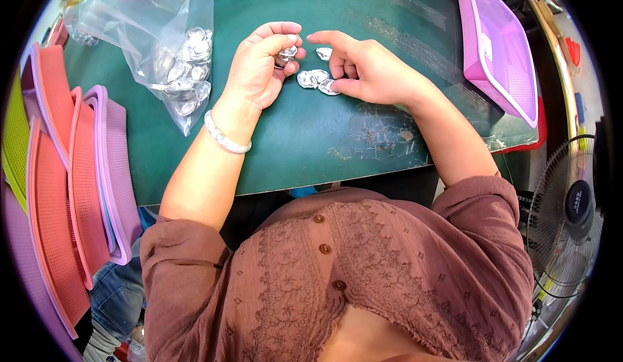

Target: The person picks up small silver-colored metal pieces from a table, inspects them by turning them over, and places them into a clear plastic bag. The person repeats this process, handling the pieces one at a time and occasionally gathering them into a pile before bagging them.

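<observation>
My left hand [263, 60] is closed around a few small, shiny silver round pieces [285, 55], raised a little over the green table. Its fingers hide part of them, and what exactly they are I cannot make out. Just to the right is my right hand [366, 66], index finger stretched toward the left one and thumb apart from it. Under that thumb's tip lies a loose cluster of similar silver pieces [314, 78] on the tabletop; whether the thumb touches them is unclear. Another silver piece [324, 53] lies by the right fingers.
A clear plastic bag [172, 11] with many silver pieces lies at the table's [292, 148] far left. Stacked pink, purple and green baskets [115, 161] stand along the left edge. A purple mesh basket [490, 83] is at the right, with a fan [561, 212] beyond the table's right side.
</observation>
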A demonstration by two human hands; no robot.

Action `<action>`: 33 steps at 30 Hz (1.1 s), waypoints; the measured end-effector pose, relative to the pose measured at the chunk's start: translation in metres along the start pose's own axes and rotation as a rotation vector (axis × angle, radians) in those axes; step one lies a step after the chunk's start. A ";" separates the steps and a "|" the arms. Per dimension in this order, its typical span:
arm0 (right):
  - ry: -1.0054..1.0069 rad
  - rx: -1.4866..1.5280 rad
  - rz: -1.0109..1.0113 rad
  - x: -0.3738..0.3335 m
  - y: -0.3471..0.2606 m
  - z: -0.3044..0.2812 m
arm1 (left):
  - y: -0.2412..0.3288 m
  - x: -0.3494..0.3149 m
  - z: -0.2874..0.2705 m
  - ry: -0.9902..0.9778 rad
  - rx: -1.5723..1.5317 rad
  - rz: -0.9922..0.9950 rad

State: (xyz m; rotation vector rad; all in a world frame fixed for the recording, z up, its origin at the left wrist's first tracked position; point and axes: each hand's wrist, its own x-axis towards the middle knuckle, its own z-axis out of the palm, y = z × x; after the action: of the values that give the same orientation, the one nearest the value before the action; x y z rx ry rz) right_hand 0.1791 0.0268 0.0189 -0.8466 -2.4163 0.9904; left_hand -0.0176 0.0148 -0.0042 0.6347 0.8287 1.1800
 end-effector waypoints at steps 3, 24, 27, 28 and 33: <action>0.010 0.034 0.021 0.000 0.003 0.003 | -0.001 0.000 0.000 -0.014 0.025 -0.001; 0.207 0.780 0.278 0.003 0.012 -0.010 | -0.001 -0.010 0.014 -0.119 0.301 -0.088; 0.188 0.825 0.301 0.002 0.013 -0.010 | -0.001 -0.010 0.015 -0.105 0.271 -0.086; 0.180 0.840 0.304 0.002 0.013 -0.010 | -0.001 -0.010 0.015 -0.103 0.260 -0.086; 0.189 0.878 0.291 0.003 0.010 -0.009 | -0.002 -0.009 0.014 -0.100 0.230 -0.057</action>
State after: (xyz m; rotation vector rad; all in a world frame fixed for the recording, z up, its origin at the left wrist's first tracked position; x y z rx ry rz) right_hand 0.1854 0.0386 0.0179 -0.8861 -1.4599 1.7769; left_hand -0.0062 0.0052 0.0041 0.8461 0.8982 1.0009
